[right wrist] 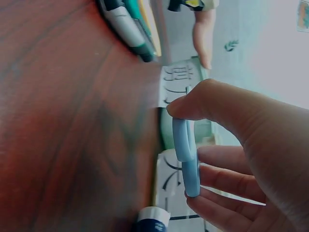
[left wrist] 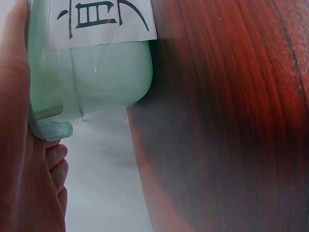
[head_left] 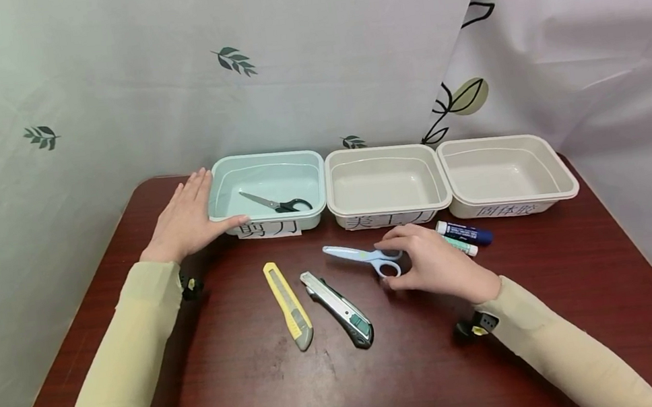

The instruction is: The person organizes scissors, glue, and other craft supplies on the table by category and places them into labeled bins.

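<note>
My left hand (head_left: 187, 214) rests with fingers spread on the left end of the light-green bin (head_left: 270, 224), its thumb along the front rim. Black-handled scissors (head_left: 277, 204) lie inside that bin. Light-blue scissors (head_left: 357, 254) are pinched at the handles by my right hand (head_left: 431, 262), the blades pointing left. In the right wrist view, the thumb and fingers of my right hand (right wrist: 241, 140) hold the blue handles (right wrist: 186, 150) on edge. In the left wrist view, my left hand (left wrist: 29, 145) lies against the green bin (left wrist: 106, 72).
A yellow cutter (head_left: 288, 303) and a silver-and-black cutter (head_left: 339, 310) lie mid-table. Two beige bins (head_left: 390, 209) (head_left: 515, 199) stand right of the green one. Blue (head_left: 470, 233) and green-white (head_left: 461, 245) glue sticks lie just beyond my right hand.
</note>
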Tool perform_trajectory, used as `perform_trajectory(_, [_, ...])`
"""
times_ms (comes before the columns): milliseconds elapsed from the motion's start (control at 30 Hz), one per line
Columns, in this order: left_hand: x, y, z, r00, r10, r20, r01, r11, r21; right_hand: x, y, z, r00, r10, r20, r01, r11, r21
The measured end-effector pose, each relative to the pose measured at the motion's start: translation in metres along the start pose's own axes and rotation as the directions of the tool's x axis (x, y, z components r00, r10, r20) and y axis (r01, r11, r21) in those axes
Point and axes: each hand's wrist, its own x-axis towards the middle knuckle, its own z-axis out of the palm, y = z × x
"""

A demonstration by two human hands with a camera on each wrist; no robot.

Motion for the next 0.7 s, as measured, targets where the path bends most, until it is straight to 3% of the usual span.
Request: perform_trajectory(700, [0.000,0.000,0.000,1.000,-0.001,0.010,0.001,1.000,0.018,0.029,-0.002,-0.022,0.983,-0.050,-0.176,0.061,0.997,0.057])
